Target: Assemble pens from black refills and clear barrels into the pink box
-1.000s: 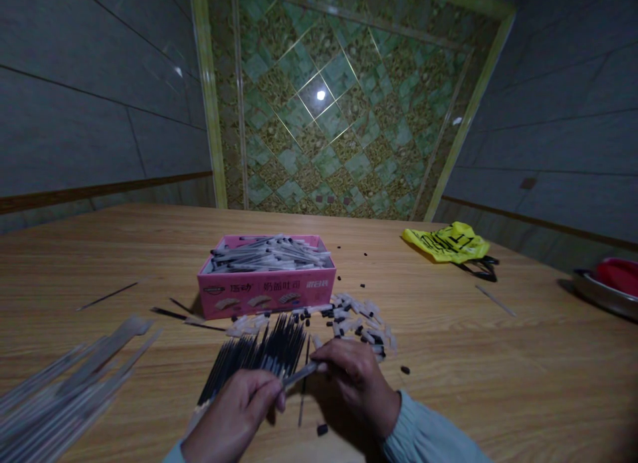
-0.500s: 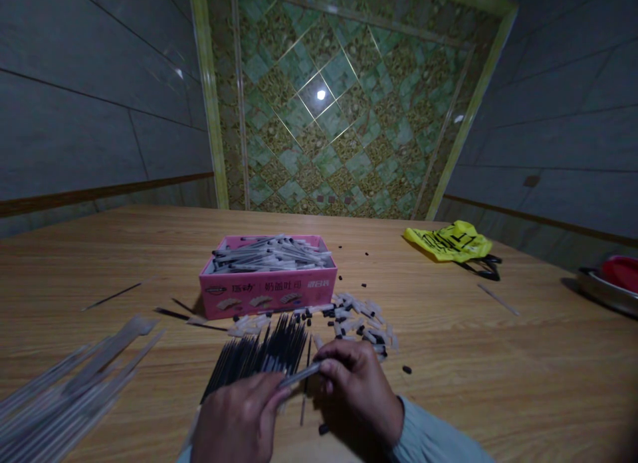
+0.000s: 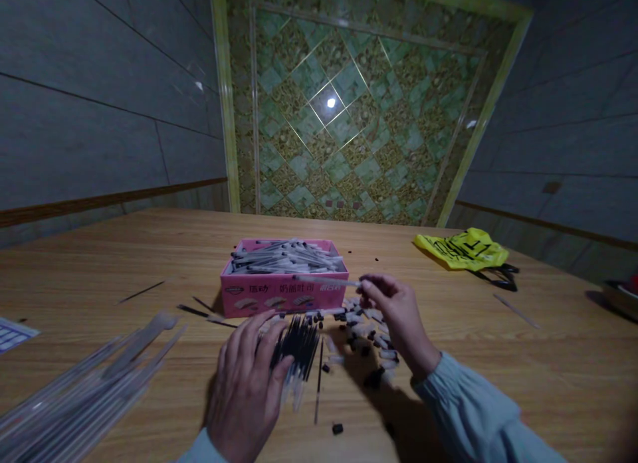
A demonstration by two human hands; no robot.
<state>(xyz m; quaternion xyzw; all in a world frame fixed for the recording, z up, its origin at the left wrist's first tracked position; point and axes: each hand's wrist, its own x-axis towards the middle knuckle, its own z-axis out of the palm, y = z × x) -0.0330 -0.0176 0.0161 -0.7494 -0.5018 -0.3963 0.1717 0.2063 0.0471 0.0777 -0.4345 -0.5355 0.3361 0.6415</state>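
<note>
Pale blue-green sleeves (image 3: 486, 410) with gathered cuffs (image 3: 431, 376)

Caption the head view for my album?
Right hand holding a slim stick, left hand over dark rods, pink box behind.

A slim pale tube (image 3: 329, 281) is held near-level; dark sticks (image 3: 300, 347) lie bunched.

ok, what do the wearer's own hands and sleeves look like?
Left hand and right hand are bare, no gloves. Left sleeve and right sleeve are pale blue-green; the right one is creased, gathered at the cuff.
</note>
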